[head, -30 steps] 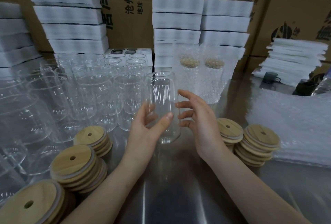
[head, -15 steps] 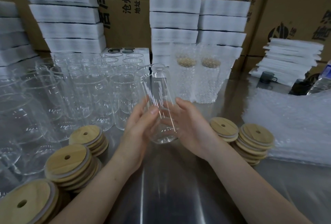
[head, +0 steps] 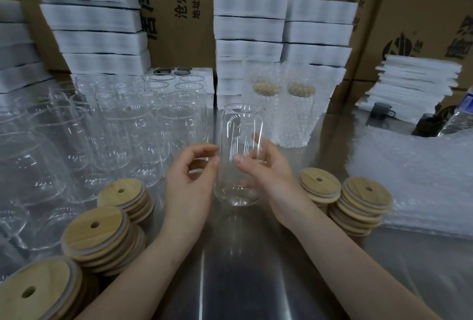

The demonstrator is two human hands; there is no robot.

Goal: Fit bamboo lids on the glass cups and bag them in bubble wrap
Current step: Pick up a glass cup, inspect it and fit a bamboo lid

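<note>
- Sitting nearest, at 7 o'clock on the steel table (head: 230, 281), are stacks of bamboo lids (head: 99, 230); more lids (head: 363, 199) are sitting at 4 o'clock.
- The right hand (head: 268, 179) is gripping the upright glass cup (head: 240, 140) at centre, thumb in front, fingers behind.
- The left hand (head: 189, 181) is curling loosely, its thumb and forefinger tips just touching the cup's left wall.
- Bubble wrap bags (head: 414, 179) are lying at 3 o'clock, and bare cups (head: 128, 128) are crowding 10 o'clock.
- Two bagged cups (head: 294, 120) are standing at 1 o'clock before foam stacks (head: 250, 25).
</note>
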